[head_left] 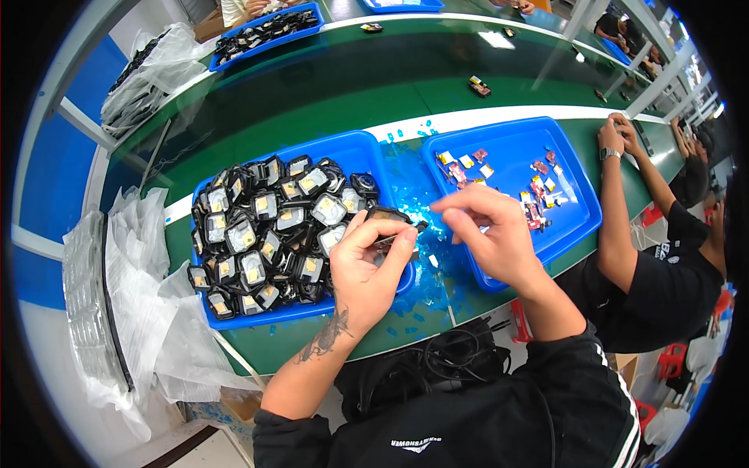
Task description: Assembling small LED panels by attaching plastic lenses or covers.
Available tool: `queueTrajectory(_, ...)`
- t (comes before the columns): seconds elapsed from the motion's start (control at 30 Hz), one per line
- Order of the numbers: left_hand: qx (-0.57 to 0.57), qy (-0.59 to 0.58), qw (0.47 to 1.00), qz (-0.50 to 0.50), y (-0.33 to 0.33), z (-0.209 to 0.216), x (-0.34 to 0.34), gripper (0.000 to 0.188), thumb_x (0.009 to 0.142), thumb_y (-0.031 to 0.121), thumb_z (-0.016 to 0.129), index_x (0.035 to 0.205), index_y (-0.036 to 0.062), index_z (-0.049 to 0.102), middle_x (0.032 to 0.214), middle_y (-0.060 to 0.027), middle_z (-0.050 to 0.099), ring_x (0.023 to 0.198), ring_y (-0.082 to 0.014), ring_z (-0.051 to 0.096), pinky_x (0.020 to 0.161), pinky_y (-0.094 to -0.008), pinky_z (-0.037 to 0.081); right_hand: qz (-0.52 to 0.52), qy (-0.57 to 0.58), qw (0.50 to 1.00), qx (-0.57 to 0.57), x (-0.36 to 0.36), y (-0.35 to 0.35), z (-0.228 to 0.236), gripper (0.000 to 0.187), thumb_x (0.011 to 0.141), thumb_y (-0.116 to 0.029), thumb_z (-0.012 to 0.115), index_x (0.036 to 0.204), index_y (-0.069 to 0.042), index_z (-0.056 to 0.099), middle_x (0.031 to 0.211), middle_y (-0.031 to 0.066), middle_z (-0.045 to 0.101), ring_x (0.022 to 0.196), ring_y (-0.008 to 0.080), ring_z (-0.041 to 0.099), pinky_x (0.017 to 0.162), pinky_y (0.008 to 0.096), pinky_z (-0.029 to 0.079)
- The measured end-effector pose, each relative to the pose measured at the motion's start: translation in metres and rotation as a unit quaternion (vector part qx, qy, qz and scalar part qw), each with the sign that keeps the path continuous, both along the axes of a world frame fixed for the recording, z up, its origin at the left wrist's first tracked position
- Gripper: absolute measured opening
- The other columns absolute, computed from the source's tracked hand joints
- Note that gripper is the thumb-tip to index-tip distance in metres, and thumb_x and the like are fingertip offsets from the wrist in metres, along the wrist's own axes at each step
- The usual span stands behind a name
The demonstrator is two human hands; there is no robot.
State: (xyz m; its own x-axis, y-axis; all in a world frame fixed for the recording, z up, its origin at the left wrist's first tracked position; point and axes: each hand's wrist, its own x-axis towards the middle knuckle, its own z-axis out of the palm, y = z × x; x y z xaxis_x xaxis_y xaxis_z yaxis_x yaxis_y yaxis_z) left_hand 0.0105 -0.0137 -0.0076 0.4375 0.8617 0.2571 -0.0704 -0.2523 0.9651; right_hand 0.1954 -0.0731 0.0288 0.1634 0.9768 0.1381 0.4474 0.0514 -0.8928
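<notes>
My left hand (367, 261) grips a small black plastic housing (388, 214), pinched between thumb and fingers above the right edge of a blue tray. The housing has a dark, shiny face, partly hidden by my fingers. Just to its right is my right hand (499, 242), fingers curled and the thumb and index tips close together; anything between them is too small to make out. Under my left hand, the blue tray (370, 148) is heaped with similar black housings (269, 226), many showing a clear window with a yellowish patch.
A second blue tray (573, 195) at right holds small red boards (538, 187) with yellow and white parts. Blue and white scraps (421, 273) litter the green table between the trays. A green conveyor (328, 101) runs behind, carrying a few parts. A co-worker's arm (620, 203) rests at right.
</notes>
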Motion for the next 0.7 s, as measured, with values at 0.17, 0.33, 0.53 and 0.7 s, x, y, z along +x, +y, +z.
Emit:
queueTrajectory(0.17, -0.076, -0.053, 0.995, -0.043, -0.005, 0.002, 0.005, 0.015, 0.092, 0.012, 0.065, 0.094, -0.0038, 0.066, 0.107, -0.009, 0.062, 0.087, -0.0116, 0.062, 0.09, -0.0357, 0.05, 0.031, 0.07, 0.993, 0.085, -0.016, 0.001, 0.001, 0.013, 0.086, -0.004, 0.068, 0.098, -0.003, 0.072, 0.093, 0.0078, 0.068, 0.081, 0.0114, 0.065, 0.063, 0.0225, 0.051)
queueTrajectory(0.33, -0.219, -0.24, 0.945, -0.042, -0.001, 0.01, 0.006, 0.031, 0.1, 0.002, 0.04, 0.13, -0.0003, 0.04, 0.121, -0.0199, 0.056, 0.101, -0.0285, 0.066, 0.09, -0.0389, 0.056, -0.018, 0.135, 0.984, 0.118, -0.005, -0.005, 0.004, 0.017, 0.084, 0.0, 0.067, 0.1, 0.0, 0.071, 0.093, 0.009, 0.07, 0.084, 0.0149, 0.065, 0.068, 0.0257, 0.052)
queueTrajectory(0.53, -0.164, -0.184, 0.969, -0.031, 0.006, 0.002, 0.003, 0.026, 0.098, 0.0, 0.046, 0.124, -0.0025, 0.042, 0.119, -0.0199, 0.058, 0.101, -0.0227, 0.065, 0.082, -0.0337, 0.058, 0.065, -0.064, 0.99, 0.109, -0.005, -0.001, 0.008, 0.021, 0.082, 0.004, 0.067, 0.101, -0.002, 0.073, 0.089, 0.0109, 0.071, 0.082, 0.0203, 0.065, 0.074, 0.0328, 0.051)
queueTrajectory(0.7, -0.202, -0.133, 0.97, -0.012, -0.005, 0.014, 0.004, 0.04, 0.096, 0.0, 0.052, 0.135, -0.0035, 0.044, 0.123, -0.0167, 0.059, 0.105, -0.0158, 0.063, 0.086, -0.0282, 0.055, 0.068, -0.113, 0.981, 0.139, -0.021, 0.005, 0.005, 0.018, 0.081, 0.003, 0.069, 0.099, -0.002, 0.071, 0.084, 0.0104, 0.067, 0.073, 0.0216, 0.066, 0.062, 0.0301, 0.052)
